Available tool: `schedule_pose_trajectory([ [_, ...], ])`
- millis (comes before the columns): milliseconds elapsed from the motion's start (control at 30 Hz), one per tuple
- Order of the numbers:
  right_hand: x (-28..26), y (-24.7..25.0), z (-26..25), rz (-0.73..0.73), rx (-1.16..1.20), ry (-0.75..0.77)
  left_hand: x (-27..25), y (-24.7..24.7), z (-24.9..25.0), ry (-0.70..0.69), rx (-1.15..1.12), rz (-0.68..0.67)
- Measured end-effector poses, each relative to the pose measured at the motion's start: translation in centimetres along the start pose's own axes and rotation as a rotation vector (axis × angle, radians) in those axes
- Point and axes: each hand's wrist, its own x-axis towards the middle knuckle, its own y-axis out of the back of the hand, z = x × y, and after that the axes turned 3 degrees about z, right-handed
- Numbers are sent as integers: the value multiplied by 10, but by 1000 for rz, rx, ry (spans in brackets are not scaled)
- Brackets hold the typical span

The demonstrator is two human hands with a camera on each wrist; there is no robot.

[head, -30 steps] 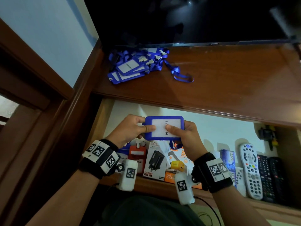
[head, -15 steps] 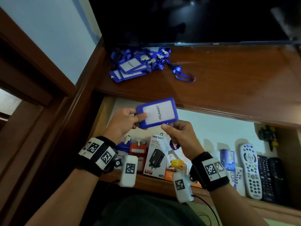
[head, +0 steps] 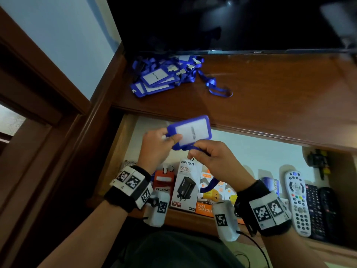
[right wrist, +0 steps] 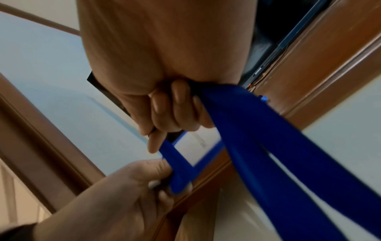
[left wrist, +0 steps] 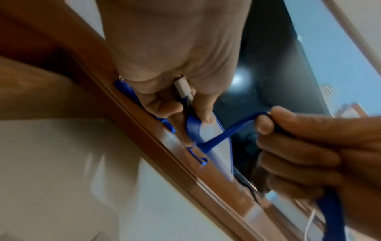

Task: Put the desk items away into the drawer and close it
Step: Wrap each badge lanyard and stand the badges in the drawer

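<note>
Left hand (head: 157, 146) is pinching the blue badge holder (head: 190, 131) above the open drawer (head: 123, 144), and right hand (head: 216, 161) is gripping its lanyard (right wrist: 268, 130); best to be bundling the strap snug before lowering it in. More badges (head: 154, 78) are lying on the wooden desk (head: 270, 97) under a dark TV (head: 231, 24).

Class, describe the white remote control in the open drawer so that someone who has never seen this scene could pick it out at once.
Start at the wooden desk under the dark screen, then look down into the open drawer below its front edge. Near the drawer's right end three remotes lie side by side. The white remote control is the leftmost of them, pale with coloured buttons, while the two black remotes beside it are dark.
</note>
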Motion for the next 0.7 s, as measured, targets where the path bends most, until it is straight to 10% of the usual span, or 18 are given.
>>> schedule_pose_trajectory([
  [300,4,18,12,5,-99,-66,-8,5,1,-125,205,-487],
  [700,-3,0,32,30,460,-150,-12,22,-3,47,-352,-727],
])
